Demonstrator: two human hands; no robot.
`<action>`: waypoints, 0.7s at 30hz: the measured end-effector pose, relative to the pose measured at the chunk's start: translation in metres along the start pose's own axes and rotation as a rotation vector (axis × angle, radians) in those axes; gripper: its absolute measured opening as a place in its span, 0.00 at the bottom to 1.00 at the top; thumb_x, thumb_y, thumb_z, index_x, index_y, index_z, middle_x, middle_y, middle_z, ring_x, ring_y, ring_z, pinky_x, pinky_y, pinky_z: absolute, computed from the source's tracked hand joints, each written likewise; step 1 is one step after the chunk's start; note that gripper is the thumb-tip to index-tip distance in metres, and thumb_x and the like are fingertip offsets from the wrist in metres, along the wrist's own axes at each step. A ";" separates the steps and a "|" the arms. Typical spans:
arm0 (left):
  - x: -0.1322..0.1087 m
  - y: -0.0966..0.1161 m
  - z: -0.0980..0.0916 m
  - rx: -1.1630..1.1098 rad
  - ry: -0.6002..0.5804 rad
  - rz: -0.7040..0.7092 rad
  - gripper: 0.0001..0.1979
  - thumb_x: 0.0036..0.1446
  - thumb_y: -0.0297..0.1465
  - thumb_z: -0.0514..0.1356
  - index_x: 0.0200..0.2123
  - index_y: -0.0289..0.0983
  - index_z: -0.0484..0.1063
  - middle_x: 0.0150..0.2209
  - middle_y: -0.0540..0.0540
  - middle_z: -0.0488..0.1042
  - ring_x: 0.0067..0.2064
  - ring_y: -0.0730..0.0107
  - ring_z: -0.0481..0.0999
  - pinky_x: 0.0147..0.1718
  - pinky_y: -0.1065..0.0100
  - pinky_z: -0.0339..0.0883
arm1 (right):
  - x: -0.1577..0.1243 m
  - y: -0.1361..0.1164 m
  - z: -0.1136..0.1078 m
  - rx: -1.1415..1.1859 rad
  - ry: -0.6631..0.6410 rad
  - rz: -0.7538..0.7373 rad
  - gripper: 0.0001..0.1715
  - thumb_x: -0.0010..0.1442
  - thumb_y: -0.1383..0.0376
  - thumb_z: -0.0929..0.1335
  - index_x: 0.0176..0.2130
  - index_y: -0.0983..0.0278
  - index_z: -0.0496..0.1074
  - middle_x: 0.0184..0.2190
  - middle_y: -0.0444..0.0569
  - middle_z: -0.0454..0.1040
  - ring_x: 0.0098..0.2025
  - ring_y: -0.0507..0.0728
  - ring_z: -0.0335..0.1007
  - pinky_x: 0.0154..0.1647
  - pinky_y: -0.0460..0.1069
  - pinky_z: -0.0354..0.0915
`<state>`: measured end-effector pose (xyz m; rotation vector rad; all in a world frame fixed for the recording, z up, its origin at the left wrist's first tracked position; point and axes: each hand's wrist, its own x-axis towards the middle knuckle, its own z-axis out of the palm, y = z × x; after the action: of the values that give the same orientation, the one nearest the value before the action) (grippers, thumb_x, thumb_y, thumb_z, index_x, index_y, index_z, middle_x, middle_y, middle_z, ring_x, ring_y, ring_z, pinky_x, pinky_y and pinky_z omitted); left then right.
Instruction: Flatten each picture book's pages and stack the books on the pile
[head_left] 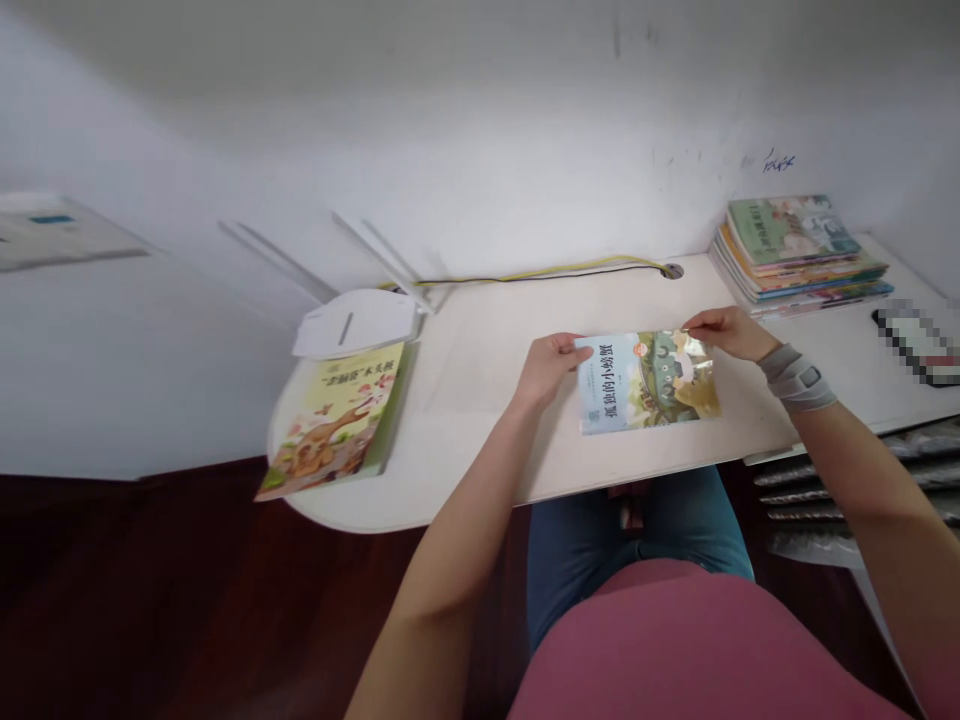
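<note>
A thin picture book (649,385) with a blue, green and yellow cover lies sideways to me, over the white table (480,400) near its front edge. My left hand (551,368) pinches its upper left corner, thumb on the cover. At the upper right corner, my right hand (731,332) grips the book between thumb and fingers; a grey band is round that wrist. Another book (337,420), with a yellow-green cover and a brown animal, rests at the table's left end, its lower corner over the rounded edge.
A book stack (799,250) stands at the back right, a blurred-out phone (919,345) beyond it. A white router (356,322) with antennas sits back left. Yellow and black cables (540,275) run along the wall to a hole. Plastic-wrapped items (817,490) are below the table's right side.
</note>
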<state>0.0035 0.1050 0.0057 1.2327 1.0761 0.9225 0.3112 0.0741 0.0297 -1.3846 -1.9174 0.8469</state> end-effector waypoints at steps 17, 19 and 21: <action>0.014 0.003 0.017 1.203 0.129 0.012 0.16 0.57 0.38 0.56 0.46 0.37 0.68 0.46 0.36 0.71 0.47 0.50 0.72 0.43 0.56 0.65 | 0.018 0.012 0.028 -0.844 0.083 0.483 0.26 0.59 0.45 0.62 0.40 0.63 0.72 0.37 0.54 0.78 0.39 0.61 0.73 0.35 0.51 0.62; 0.015 0.004 0.019 1.321 0.049 0.101 0.17 0.59 0.35 0.53 0.51 0.39 0.66 0.51 0.37 0.68 0.50 0.53 0.71 0.44 0.58 0.66 | 0.014 0.012 0.030 -0.863 0.085 0.479 0.21 0.63 0.50 0.60 0.41 0.62 0.71 0.39 0.53 0.77 0.41 0.61 0.73 0.35 0.51 0.63; 0.016 0.004 0.021 1.367 -0.037 0.155 0.15 0.61 0.32 0.49 0.48 0.39 0.69 0.49 0.39 0.70 0.51 0.55 0.70 0.43 0.61 0.67 | 0.010 0.012 0.036 -0.907 0.110 0.460 0.19 0.65 0.55 0.58 0.43 0.62 0.71 0.41 0.54 0.77 0.42 0.61 0.73 0.36 0.50 0.63</action>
<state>0.0274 0.1152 0.0083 2.4264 1.6513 0.1410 0.2872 0.0820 -0.0004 -2.3975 -1.9989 0.0154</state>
